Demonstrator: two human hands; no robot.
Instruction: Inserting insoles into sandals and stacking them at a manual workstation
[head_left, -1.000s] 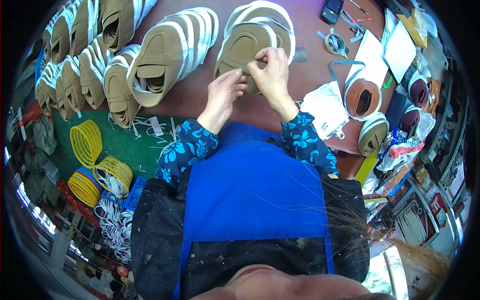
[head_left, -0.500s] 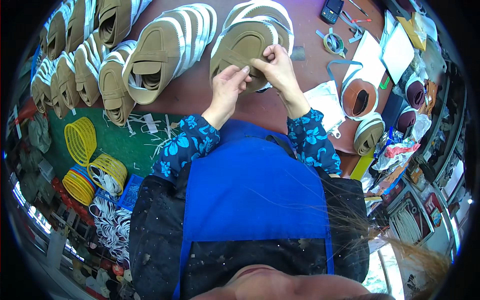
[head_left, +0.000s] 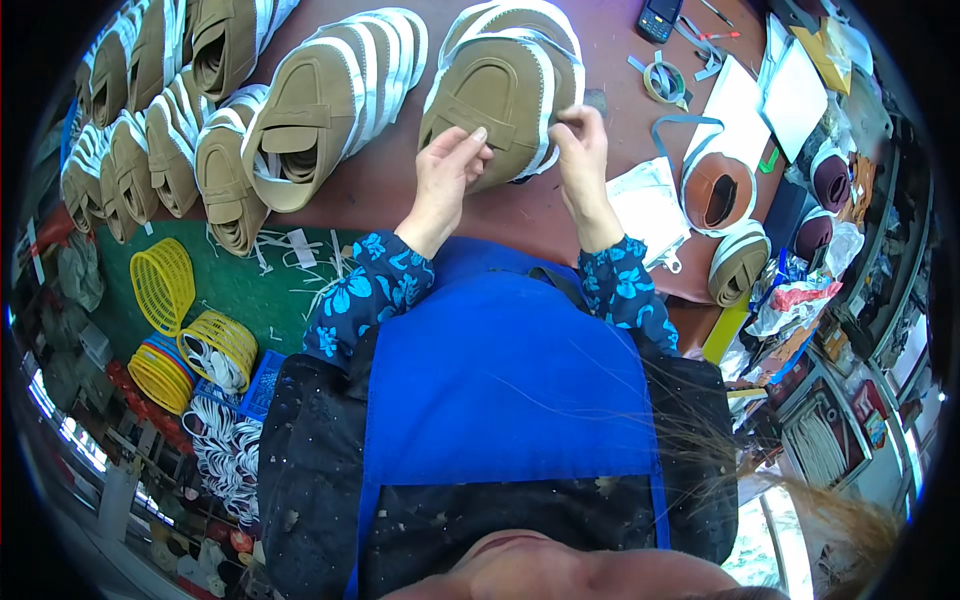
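Note:
A tan shoe upper [head_left: 500,90] with a white zigzag-stitched rim and a strap across it lies on a small stack of like uppers, in front of me. My left hand [head_left: 450,178] is closed at its near left edge, thumb over the strap's end and fingers curled beneath; it appears to grip the upper there. To the right of the upper, and apart from its top, my right hand [head_left: 583,165] is raised with thumb and fingers pinched together. Whatever may be between those fingertips is too small to make out.
A fanned stack of tan uppers [head_left: 300,125] stands left on the red-brown table [head_left: 515,220], more rows beyond it. At right lie a tape roll [head_left: 664,82], a handheld device [head_left: 660,18], white sheets [head_left: 797,105] and a brown upper [head_left: 718,195]. Yellow baskets [head_left: 162,285] sit lower left.
My right hand has drawn away from the upper's strap toward the right and slightly nearer me. My left hand has shifted slightly left and stays at the upper's near edge.

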